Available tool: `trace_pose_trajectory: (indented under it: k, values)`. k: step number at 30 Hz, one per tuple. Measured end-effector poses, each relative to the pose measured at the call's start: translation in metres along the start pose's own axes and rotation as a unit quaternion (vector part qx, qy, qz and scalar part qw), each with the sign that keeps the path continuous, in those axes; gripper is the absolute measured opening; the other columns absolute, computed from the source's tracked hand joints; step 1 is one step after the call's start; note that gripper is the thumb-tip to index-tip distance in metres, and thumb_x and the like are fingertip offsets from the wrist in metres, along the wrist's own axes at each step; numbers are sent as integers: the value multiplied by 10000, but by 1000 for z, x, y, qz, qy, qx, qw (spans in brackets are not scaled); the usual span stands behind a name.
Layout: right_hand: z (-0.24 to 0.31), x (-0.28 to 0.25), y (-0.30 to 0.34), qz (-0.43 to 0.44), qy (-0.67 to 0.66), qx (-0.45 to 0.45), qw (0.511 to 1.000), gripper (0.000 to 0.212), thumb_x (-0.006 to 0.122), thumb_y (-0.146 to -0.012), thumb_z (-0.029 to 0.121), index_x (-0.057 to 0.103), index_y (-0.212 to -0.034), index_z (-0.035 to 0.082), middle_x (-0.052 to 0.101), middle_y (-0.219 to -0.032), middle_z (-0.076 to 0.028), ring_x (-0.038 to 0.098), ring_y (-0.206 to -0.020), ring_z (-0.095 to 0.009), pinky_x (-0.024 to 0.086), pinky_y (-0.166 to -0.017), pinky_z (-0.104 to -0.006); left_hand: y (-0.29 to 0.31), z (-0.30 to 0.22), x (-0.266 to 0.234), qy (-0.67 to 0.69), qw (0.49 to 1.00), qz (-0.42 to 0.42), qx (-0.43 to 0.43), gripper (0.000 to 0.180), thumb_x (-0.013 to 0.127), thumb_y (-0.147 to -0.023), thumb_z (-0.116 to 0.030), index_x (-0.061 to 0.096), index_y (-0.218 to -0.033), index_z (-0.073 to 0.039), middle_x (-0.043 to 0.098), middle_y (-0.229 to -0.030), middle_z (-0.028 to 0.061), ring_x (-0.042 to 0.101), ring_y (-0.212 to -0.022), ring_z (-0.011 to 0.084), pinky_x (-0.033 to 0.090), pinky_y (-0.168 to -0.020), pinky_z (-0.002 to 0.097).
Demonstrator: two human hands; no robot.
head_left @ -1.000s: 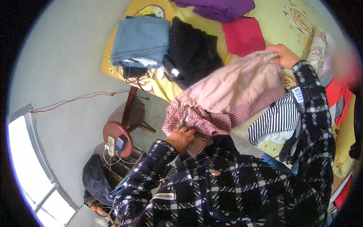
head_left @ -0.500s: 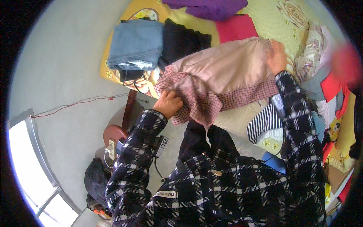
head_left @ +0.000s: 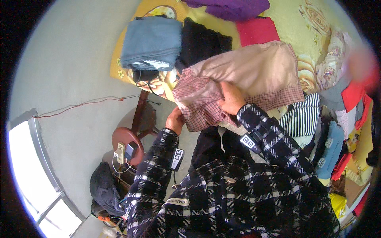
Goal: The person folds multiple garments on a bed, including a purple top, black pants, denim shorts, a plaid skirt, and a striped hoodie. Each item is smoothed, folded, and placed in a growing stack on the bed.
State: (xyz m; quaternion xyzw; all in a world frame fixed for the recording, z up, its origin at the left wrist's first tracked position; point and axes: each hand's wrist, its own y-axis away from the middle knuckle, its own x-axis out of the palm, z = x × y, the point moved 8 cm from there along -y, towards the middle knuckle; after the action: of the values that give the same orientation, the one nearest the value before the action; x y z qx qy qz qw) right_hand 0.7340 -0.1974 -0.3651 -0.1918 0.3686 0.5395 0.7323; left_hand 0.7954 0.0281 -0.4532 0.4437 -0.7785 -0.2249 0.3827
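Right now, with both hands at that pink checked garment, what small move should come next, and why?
I'd perhaps smooth the pink checked garment at its left end: fabric bunches there, between the left hand and the right hand, while its right part lies flatter.

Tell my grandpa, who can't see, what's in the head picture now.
A pink checked garment lies across a yellow sheet, the person's left hand at its left edge and right hand on its crumpled part. Beyond it lie folded blue cloth, black cloth, red cloth.
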Motion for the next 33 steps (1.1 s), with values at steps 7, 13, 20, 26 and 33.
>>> trace_pose_trajectory:
  k: [7, 13, 20, 26, 33]
  values:
    - [26, 17, -18, 195, -326, -112, 918, 426, 673, -591, 115, 527, -969, -17, 600, -920, -172, 579, -857, -279, 445, -764, -365, 9, -7, 5, -79, 994, 46, 61, 746, 704, -677, -317, 359, -1261, -6, 479, -1218, 117, 451, -1123, 263, 335, -961, 397]
    - [-2, 25, -35, 93, -138, -76, 983, 451, 603, -641, 113, 484, -1057, -18, 577, -960, -200, 546, -914, -351, 435, -799, -368, 4, -4, 12, -12, 989, 145, -1, 914, 758, -589, -321, 285, -1300, 3, 406, -1287, 115, 376, -1189, 259, 243, -1007, 379]
    - [-8, 46, -30, 120, -290, -78, 946, 370, 584, -674, 50, 484, -1026, -8, 567, -968, -199, 544, -919, -321, 432, -791, -345, 0, -1, 24, 30, 989, 146, 7, 792, 759, -597, -212, 370, -1251, 6, 493, -1208, 97, 460, -1113, 248, 333, -960, 374]
    - [11, 16, -20, -5, -54, -65, 996, 374, 608, -670, 40, 514, -1029, -6, 543, -1000, -184, 523, -899, -357, 434, -788, -375, -4, -13, 9, -109, 993, -22, 39, 459, 687, -665, -37, 532, -1095, 9, 606, -987, 80, 583, -871, 228, 449, -793, 365]
    - [84, -57, 68, -138, -203, -175, 953, 448, 628, -747, 166, 466, -1124, -13, 490, -1113, -190, 477, -1029, -344, 386, -878, -390, 12, -18, 11, -158, 982, -87, 56, 382, 648, -687, 29, 549, -1056, 14, 607, -947, 68, 579, -823, 189, 467, -746, 316]
